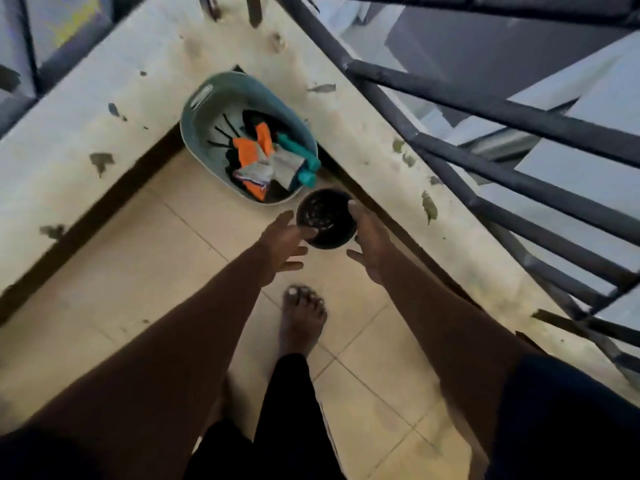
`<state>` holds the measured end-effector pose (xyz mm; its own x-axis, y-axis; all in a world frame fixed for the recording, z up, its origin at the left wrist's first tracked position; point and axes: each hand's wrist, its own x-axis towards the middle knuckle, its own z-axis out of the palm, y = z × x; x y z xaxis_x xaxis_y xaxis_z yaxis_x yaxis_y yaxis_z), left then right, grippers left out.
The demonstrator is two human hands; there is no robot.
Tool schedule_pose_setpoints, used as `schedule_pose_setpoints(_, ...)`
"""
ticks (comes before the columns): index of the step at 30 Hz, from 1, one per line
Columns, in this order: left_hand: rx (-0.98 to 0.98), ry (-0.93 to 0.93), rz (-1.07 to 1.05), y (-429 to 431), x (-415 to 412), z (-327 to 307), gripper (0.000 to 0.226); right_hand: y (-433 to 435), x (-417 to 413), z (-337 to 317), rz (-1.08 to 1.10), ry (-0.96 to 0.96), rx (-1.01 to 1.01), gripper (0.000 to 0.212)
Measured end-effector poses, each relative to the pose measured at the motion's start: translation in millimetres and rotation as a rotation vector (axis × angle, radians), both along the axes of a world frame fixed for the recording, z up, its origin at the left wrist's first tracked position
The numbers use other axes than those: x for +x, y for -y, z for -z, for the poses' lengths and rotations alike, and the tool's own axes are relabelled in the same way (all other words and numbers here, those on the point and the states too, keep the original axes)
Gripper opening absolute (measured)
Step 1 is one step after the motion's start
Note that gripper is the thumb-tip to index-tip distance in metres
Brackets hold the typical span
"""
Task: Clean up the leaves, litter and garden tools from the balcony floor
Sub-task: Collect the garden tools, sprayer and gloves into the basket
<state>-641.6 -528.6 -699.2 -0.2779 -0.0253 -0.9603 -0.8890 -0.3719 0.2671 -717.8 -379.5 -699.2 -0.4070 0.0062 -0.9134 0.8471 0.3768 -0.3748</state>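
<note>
Garden tools and gloves are seen gathered in a teal basket (207,109), which is set on the tiled floor (138,271) in the corner formed by the two ledges, at about 11 o'clock from the hands. It seems to have been placed there so that the walking area is kept free. Orange-and-grey gloves (263,161) and teal handles (304,168) are piled toward its near end.

A small black pot (325,220) is held between both hands, just at the basket's 5 o'clock edge. The left hand (280,247) is spread, with fingertips pressed to the pot's left rim; the right hand (370,240) is cupped against its right side, thumb kept loose. So the grip is a light two-handed clasp rather than a clench, probably so that the pale bits inside are not spilled. Whether the pot rests on the floor cannot be told.

A bare foot (301,317) is planted at 6 o'clock below the pot. Dark leaf scraps (429,206) are left on the ledge (346,98) at 3 o'clock.
</note>
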Motion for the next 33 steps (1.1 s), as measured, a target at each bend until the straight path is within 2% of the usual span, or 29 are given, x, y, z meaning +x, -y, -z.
schedule_pose_setpoints(3, 0.034, 0.017, 0.047, 1.3, -2.2, -7.2, 0.082, -1.0, -2.8, -5.1, -0.029, 0.039, -0.019, 0.073)
schedule_pose_setpoints(6, -0.058, -0.005, 0.136, 13.3, 3.8, -17.5, 0.081, -6.1, -1.4, -15.2, -0.127, -0.086, 0.041, 0.085)
schedule_pose_setpoints(9, -0.317, -0.099, 0.353, 34.8, 17.8, -51.5, 0.066, -8.1, 3.8, -51.7, -0.379, -0.323, 0.133, 0.071)
schedule_pose_setpoints(12, -0.535, -0.188, 0.480, 60.4, 38.6, -114.0, 0.051, 1.4, 12.1, -109.5, -0.541, -0.509, 0.188, 0.068)
schedule_pose_setpoints(16, -0.658, -0.262, 0.645, 93.3, 77.3, -217.0, 0.061, 30.2, 28.3, -214.2, -0.627, -0.599, 0.086, 0.064)
schedule_pose_setpoints(20, -0.868, -0.335, 0.528, 124.4, 130.7, -349.9, 0.059, 70.7, 58.3, -348.9, -0.797, -0.670, -0.080, 0.072)
schedule_pose_setpoints(23, -1.029, -0.369, 0.464, 142.4, 178.3, -445.3, 0.057, 103.0, 96.1, -437.8, -1.000, -0.761, -0.147, 0.071)
schedule_pose_setpoints(25, -1.125, -0.385, 0.407, 148.9, 212.0, -498.1, 0.057, 121.9, 124.6, -484.9, -1.099, -0.825, -0.169, 0.080)
schedule_pose_setpoints(29, -1.302, -0.341, 0.308, 152.7, 280.9, -575.2, 0.072, 150.3, 180.1, -556.4, -1.204, -0.918, -0.208, 0.069)
schedule_pose_setpoints(33, -1.462, -0.295, 0.209, 153.3, 356.0, -628.5, 0.059, 188.9, 236.6, -605.2, -1.347, -0.991, -0.352, 0.076)
